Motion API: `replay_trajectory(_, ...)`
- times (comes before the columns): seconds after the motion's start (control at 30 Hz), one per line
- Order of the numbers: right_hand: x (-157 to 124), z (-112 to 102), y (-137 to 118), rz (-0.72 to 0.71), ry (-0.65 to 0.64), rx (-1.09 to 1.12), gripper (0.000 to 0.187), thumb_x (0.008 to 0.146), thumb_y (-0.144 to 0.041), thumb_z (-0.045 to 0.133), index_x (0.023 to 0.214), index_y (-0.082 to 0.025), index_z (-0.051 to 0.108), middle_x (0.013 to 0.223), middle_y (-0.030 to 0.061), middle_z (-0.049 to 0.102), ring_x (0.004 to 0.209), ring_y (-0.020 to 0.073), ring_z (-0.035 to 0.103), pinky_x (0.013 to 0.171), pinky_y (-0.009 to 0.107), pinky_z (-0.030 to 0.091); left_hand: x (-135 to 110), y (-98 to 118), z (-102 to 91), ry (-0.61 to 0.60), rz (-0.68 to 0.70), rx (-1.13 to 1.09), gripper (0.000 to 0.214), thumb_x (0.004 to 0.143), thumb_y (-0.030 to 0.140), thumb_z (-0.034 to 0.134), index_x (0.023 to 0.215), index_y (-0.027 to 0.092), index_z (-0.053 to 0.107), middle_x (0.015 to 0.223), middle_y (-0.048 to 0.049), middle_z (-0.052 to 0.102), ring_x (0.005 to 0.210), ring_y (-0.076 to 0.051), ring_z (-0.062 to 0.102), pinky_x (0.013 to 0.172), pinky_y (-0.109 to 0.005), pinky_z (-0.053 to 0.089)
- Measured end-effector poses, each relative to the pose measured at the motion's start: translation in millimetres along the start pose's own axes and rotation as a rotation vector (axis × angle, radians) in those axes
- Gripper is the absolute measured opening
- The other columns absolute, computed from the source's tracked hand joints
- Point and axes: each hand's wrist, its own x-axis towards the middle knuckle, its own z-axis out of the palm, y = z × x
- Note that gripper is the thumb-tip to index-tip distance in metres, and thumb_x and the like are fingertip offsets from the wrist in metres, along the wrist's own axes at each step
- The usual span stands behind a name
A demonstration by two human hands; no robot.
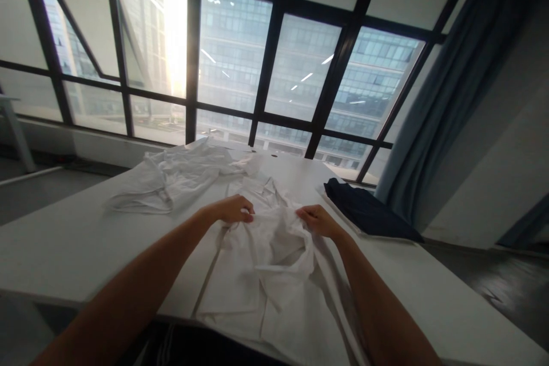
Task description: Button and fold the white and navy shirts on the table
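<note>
A white shirt (266, 263) lies rumpled on the white table (64, 240) in front of me, its lower part hanging over the near edge. My left hand (234, 209) grips the shirt's fabric near the collar on the left side. My right hand (317, 220) pinches a bunched fold of the same shirt on the right. Both forearms reach in from the bottom of the view.
More crumpled white garments (171, 177) lie in a heap at the back left of the table. A folded dark navy cloth (369, 211) sits at the table's right edge. Large dark-framed windows (266, 68) stand behind, with a blue curtain (446, 103) at the right.
</note>
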Motion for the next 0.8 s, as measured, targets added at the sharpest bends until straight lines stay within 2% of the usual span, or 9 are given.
replay_trajectory(0.1,-0.5,-1.0,0.5,0.016,-0.012,-0.038,0.061,0.083,-0.069,0.041,0.057,-0.015,0.055,0.05,-0.0029,0.042,0.049,0.009,0.035,0.047,0.022,0.028,-7.2,-3.3,-12.0,-0.08,-0.046,0.032,0.031,0.072,0.049,0.066,0.072,0.018,0.073,0.069,0.0004,0.069,0.065,-0.015,0.058,0.061,-0.022,0.04)
replay_trajectory(0.2,1.5,4.5,2.8,0.036,-0.009,-0.082,0.06,0.087,-0.063,0.038,0.067,-0.014,0.065,0.053,-0.0013,0.048,0.05,0.0103,0.041,0.05,0.023,0.032,-9.9,-2.9,-14.4,-0.084,-0.207,0.092,0.053,0.086,0.059,0.044,0.064,0.018,0.07,0.06,-0.0013,0.065,0.06,-0.016,0.058,0.06,-0.023,0.041)
replay_trajectory(0.3,3.8,8.9,8.5,0.033,-0.006,-0.219,0.046,0.086,-0.051,0.046,0.076,-0.014,0.072,0.06,0.0013,0.059,0.056,0.0131,0.05,0.055,0.025,0.037,-7.7,-0.8,-4.1,-0.01,-0.277,0.239,0.042,0.084,0.054,0.05,0.082,0.02,0.074,0.072,-0.0038,0.07,0.075,-0.021,0.063,0.07,-0.027,0.044)
replay_trajectory(0.33,4.1,8.7,11.5,0.035,-0.016,-0.267,0.039,0.084,-0.046,0.05,0.079,-0.015,0.073,0.063,0.002,0.062,0.059,0.014,0.053,0.057,0.025,0.039,-6.5,-0.7,1.5,0.009,-0.262,0.292,0.034,0.079,0.049,0.059,0.094,0.022,0.073,0.079,-0.004,0.072,0.081,-0.023,0.064,0.075,-0.028,0.045)
replay_trajectory(0.43,3.2,2.1,23.9,0.111,-0.035,-0.393,0.025,0.078,-0.035,0.059,0.089,-0.018,0.075,0.074,0.0031,0.069,0.067,0.0165,0.06,0.065,0.026,0.044,-2.0,-3.6,20.9,0.002,-0.093,0.313,0.05,0.066,0.026,0.071,0.116,0.026,0.066,0.106,-0.005,0.071,0.101,-0.026,0.062,0.09,-0.031,0.045)
replay_trajectory(0.53,-0.1,-6.5,36.5,0.281,-0.054,-0.572,0.027,0.075,-0.034,0.064,0.096,-0.021,0.074,0.087,0.0055,0.072,0.081,0.0205,0.065,0.075,0.028,0.046,3.4,-9.0,37.1,-0.058,0.118,0.246,0.039,0.07,0.015,0.064,0.108,0.023,0.068,0.12,-0.0068,0.066,0.112,-0.024,0.058,0.1,-0.032,0.041)
replay_trajectory(0.63,-2.4,-6.6,43.0,0.379,-0.024,-0.681,0.048,0.077,-0.04,0.065,0.12,-0.02,0.066,0.118,0.0124,0.066,0.106,0.0267,0.061,0.09,0.034,0.045,7.6,-12.2,43.9,-0.071,0.165,0.286,0.027,0.076,0.013,0.055,0.098,0.02,0.068,0.112,-0.006,0.069,0.106,-0.021,0.061,0.099,-0.033,0.042)
replay_trajectory(0.73,0.0,1.6,43.7,0.227,-0.037,-0.624,0.055,0.075,-0.03,0.067,0.129,-0.024,0.06,0.14,0.0125,0.05,0.121,0.0281,0.052,0.101,0.039,0.039,7.4,-12.9,38.1,-0.047,0.159,0.319,0.023,0.075,0.011,0.055,0.092,0.02,0.068,0.103,-0.0041,0.071,0.097,-0.02,0.063,0.094,-0.031,0.044)
replay_trajectory(0.8,4.4,7.0,43.4,0.095,-0.077,-0.529,0.039,0.073,-0.018,0.065,0.111,-0.024,0.072,0.132,0.01,0.057,0.117,0.0253,0.055,0.1,0.036,0.039,4.0,-13.8,27.3,-0.021,0.153,0.281,0.017,0.075,0.015,0.058,0.087,0.018,0.07,0.096,-0.0042,0.072,0.09,-0.019,0.064,0.088,-0.028,0.046)
